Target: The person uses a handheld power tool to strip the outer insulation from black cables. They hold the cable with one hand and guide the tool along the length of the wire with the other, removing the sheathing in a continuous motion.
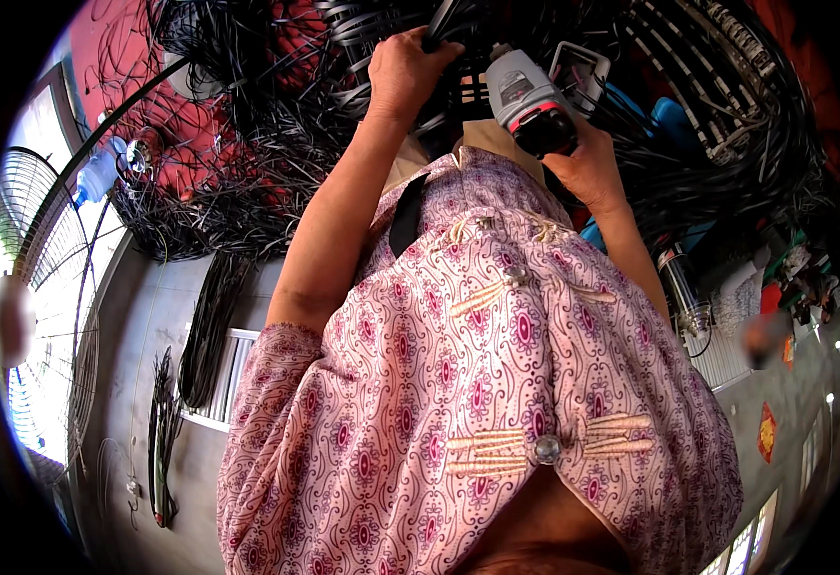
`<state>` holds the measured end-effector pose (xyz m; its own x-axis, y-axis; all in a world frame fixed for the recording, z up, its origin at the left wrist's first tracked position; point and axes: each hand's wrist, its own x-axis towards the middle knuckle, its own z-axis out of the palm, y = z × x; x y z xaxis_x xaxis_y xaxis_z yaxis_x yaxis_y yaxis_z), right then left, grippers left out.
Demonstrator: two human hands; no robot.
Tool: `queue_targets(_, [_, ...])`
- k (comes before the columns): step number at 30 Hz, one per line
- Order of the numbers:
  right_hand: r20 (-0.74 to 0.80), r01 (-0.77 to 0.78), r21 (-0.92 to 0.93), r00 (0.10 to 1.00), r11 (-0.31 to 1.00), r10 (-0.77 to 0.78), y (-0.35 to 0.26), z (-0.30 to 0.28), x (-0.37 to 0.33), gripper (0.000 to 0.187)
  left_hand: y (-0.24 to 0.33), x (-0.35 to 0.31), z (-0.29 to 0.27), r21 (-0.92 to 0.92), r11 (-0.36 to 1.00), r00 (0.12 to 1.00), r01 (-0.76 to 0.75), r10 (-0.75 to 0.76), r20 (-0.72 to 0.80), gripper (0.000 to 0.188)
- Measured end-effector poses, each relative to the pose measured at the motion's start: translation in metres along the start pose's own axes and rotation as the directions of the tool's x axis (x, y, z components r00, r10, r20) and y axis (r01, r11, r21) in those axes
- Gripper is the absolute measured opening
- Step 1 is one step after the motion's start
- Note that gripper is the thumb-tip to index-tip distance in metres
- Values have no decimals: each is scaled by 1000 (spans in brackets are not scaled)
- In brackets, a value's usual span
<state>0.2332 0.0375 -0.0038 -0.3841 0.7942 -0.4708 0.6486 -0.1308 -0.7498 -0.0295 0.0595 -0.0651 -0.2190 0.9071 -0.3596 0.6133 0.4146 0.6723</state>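
My left hand (406, 75) is closed around a dark flat strip (441, 23) at the top centre. The strip's far end runs out of view. My right hand (590, 165) grips a grey cordless drill (521, 88) with a red and black rear end. Its nose points away from me, toward black woven strips in front. The grip is hidden behind the tool body, so few of my right fingers show. Just beyond my left hand lies a black woven piece (351, 31). A bit or fastener at the drill's nose is too small to make out.
Tangled black strips (238, 177) cover the red surface (103, 57) on the left. Bundled black strips (765, 182) lie on the right, near blue plastic (671, 120) and a light-rimmed frame (581, 72). A wire-cage fan (51, 216) stands at far left.
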Motion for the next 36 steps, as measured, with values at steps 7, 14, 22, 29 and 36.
queue_targets(7, [2,-71,-162,997,984,72,-18,-2,6,58,0,-1,0,-8,999,999,35,-34,36,37])
queue_targets(14, [-73,-77,-135,995,988,67,-23,5,8,51,-2,2,-3,-36,999,999,9,-7,49,37])
queue_targets(22, [-106,-296,445,920,845,378,12,-13,-21,24,-3,-9,-7,-484,872,994,71,-103,-40,34])
queue_targets(29, [-165,-476,575,729,666,664,58,-40,-63,34,24,-17,-58,-702,707,996,88,-84,41,37])
queue_targets(36, [-119,-536,610,667,584,736,76,-35,-81,18,60,17,-77,-925,-255,938,280,276,209,41])
